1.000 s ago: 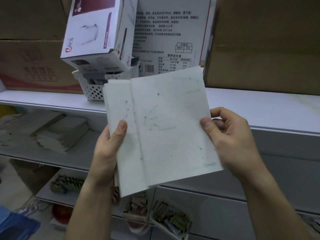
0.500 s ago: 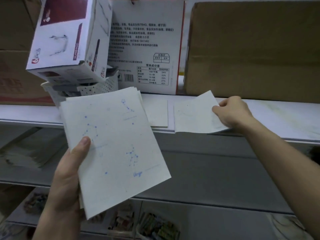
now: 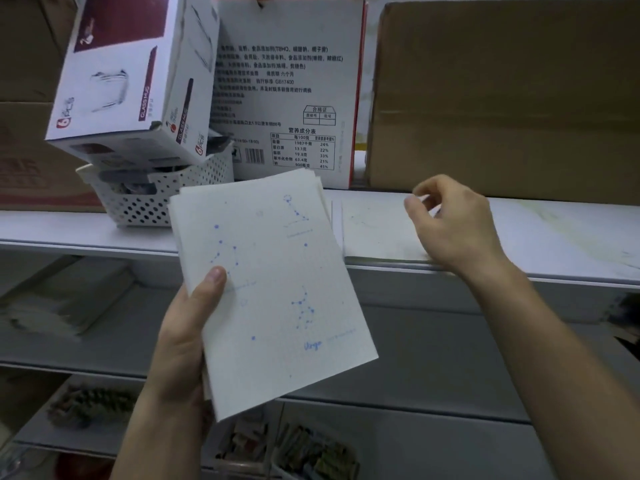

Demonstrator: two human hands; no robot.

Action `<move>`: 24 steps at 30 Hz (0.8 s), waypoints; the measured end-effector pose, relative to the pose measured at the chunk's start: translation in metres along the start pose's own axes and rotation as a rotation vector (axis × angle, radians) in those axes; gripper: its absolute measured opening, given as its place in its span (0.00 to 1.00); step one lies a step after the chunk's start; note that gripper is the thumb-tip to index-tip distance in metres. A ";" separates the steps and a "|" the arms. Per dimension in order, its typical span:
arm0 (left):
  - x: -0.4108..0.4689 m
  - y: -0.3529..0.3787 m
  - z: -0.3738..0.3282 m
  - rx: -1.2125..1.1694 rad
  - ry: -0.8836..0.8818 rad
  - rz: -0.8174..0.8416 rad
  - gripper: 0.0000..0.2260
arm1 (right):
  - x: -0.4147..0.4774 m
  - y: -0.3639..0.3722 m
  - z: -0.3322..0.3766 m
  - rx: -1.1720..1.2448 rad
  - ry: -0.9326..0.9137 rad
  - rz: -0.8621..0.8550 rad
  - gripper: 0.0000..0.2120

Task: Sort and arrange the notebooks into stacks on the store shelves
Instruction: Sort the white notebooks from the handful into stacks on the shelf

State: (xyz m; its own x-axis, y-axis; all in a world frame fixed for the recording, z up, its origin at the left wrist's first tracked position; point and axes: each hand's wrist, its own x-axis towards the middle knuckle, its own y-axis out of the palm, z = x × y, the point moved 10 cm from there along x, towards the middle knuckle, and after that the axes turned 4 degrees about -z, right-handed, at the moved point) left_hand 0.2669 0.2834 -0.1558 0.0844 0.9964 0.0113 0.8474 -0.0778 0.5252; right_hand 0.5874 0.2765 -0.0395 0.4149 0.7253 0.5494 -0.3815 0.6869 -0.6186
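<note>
Gripping a stack of constellation-print notebooks (image 3: 277,289), your left hand (image 3: 183,344) holds it tilted in front of the upper shelf (image 3: 554,244), thumb on the top cover. Your right hand (image 3: 453,226) hangs over a single notebook (image 3: 374,233) lying flat on that shelf, fingers loosely curled and holding nothing.

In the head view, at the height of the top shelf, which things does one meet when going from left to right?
White perforated basket → stack of notebooks held up in front of the shelf → single notebook lying flat on the shelf → right hand.
</note>
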 end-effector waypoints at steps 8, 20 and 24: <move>0.005 0.020 0.005 0.028 0.043 0.053 0.39 | -0.115 0.031 0.047 0.649 0.062 0.154 0.22; 0.009 0.025 0.020 0.045 -0.030 0.109 0.48 | -0.114 0.022 0.028 0.651 0.173 0.011 0.08; 0.016 0.029 0.028 -0.001 -0.080 0.122 0.43 | -0.096 0.005 0.010 0.601 0.271 0.038 0.07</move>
State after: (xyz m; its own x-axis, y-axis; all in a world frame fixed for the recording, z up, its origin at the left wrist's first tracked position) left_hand 0.3078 0.2962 -0.1640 0.2282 0.9736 0.0073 0.8278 -0.1980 0.5249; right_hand 0.5371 0.2107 -0.0900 0.5556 0.7657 0.3239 -0.7619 0.6249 -0.1703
